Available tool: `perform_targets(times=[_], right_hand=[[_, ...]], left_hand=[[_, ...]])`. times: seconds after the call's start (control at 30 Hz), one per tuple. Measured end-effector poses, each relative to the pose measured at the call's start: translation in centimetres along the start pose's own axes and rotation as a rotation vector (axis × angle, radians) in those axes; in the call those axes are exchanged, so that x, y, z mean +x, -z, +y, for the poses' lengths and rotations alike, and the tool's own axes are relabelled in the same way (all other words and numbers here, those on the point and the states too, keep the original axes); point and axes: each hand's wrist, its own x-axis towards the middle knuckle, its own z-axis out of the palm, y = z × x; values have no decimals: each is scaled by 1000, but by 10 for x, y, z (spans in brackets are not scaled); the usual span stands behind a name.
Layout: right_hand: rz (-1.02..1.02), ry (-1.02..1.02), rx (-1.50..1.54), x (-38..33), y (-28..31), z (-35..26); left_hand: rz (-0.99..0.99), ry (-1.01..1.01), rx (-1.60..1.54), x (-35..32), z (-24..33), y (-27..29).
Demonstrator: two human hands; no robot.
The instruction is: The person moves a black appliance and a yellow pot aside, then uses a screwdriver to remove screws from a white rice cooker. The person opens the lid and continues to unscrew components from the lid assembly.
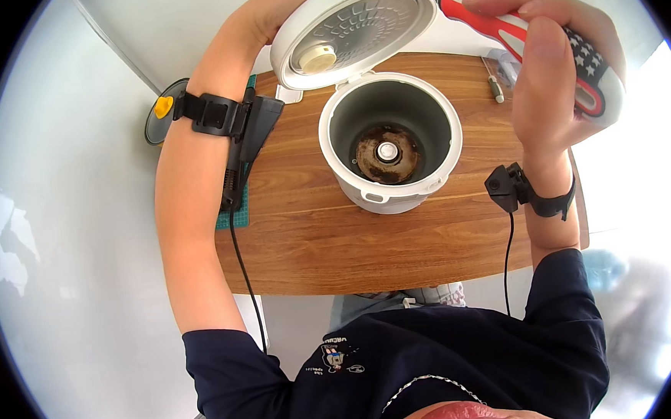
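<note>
A white rice cooker (394, 198) stands on the table with its lid (355, 24) raised, inner side toward me. Its inner pot is out, and the grey chamber shows a stained heating plate (405, 151) with a round centre button (387, 152). In my right hand (546, 66) is a screwdriver (485, 24) with a red and white handle and a starred dark patch. Its shaft points left, and the tip is at the lid's upper rim; whether it touches I cannot tell. My left hand (288, 3) is at the lid's upper left, its fingers hidden behind the lid.
The wooden table (299, 242) has a curved front edge. Left of the cooker, a black device (258, 130) and a green mat (243, 207) lie partly under my left arm. Another small screwdriver (495, 88) lies at the right. Cables hang from both wrist straps.
</note>
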Motion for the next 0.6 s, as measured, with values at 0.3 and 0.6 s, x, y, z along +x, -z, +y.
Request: perform_targets(times=[0.3,0.6], right_hand=[[49,-49,-9,7,4,-1],[87,-85,-54,16,0,-22]], left_hand=[[-28,54,-59,0,2,-5],[-45,25,-60,0,1,-4]])
